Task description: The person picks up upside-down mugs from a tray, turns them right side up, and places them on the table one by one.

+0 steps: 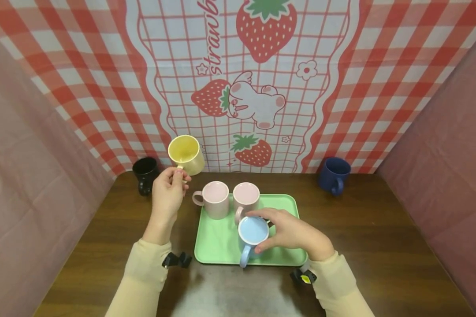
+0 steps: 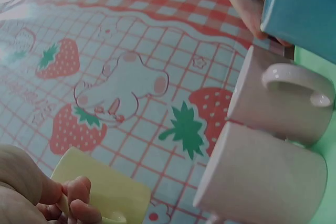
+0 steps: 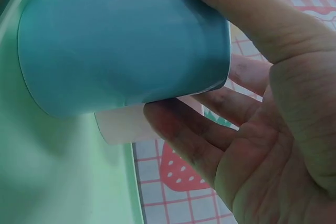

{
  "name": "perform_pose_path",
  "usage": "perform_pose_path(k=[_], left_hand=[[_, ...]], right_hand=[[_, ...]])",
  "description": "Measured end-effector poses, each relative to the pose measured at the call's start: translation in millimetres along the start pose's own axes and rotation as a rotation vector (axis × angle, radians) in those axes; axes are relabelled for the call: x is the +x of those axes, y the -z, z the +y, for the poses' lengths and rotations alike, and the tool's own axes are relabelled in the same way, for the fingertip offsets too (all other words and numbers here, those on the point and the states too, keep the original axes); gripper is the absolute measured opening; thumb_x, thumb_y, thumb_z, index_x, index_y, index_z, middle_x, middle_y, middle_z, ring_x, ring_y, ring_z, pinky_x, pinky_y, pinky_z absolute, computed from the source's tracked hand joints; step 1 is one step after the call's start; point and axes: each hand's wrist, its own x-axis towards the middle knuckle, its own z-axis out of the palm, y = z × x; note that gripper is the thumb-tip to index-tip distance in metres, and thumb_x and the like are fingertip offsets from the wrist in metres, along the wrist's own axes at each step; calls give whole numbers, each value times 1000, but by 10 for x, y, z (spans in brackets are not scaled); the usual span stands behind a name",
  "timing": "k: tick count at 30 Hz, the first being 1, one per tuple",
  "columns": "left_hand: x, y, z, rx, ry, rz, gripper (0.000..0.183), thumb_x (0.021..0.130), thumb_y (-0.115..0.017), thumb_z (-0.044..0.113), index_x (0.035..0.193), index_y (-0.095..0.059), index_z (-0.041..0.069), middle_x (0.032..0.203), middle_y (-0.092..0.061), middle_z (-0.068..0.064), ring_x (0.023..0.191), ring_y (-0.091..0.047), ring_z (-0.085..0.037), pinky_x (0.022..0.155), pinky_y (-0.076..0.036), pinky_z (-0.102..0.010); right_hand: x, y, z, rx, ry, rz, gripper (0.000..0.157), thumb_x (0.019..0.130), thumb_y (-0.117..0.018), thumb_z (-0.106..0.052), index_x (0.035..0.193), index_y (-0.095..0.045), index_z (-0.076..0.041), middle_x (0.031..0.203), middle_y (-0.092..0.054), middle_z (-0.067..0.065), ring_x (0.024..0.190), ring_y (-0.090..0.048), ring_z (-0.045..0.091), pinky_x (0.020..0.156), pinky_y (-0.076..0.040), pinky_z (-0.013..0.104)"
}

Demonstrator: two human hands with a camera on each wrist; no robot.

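Red lettering reads "stra…"; left hand grips yellow mug.

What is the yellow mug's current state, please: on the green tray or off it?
Off the green tray: the left hand holds the yellow mug up, past the tray's far left corner.

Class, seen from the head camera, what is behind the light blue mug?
A pink mug stands directly behind the light blue mug on the green tray. Its base is covered by the light blue mug and right hand.
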Motion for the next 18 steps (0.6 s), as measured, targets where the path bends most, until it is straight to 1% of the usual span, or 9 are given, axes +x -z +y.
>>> perform_pose_path(k=[5,10,18], left_hand=[[37,61,-110,-2,36,39,25,106,-49,13,100,-64,-7,85,-66,-11,65,-58,-10,53,-48,-17],[79,115,-194,-23,73,40,25,106,-48,12,99,-62,-8,82,-64,-6,64,-56,-8,53,-47,-17],[146,162,-299,-43,116,49,26,107,-47,13,100,-61,-8,83,-64,-7,66,-56,-10,54,-46,-17]], right_hand=[[8,-19,25,-5,16,10,82,70,-90,-49,139,-59,-18,134,-62,-4,119,-58,13,98,-50,39],[17,-27,29,-1,19,11,82,70,-90,-49,139,-59,-18,133,-62,-5,118,-58,13,97,-50,38],[5,-19,37,4,-10,2,82,70,-89,-51,140,-58,-21,134,-61,-6,119,-57,12,99,-49,37]])
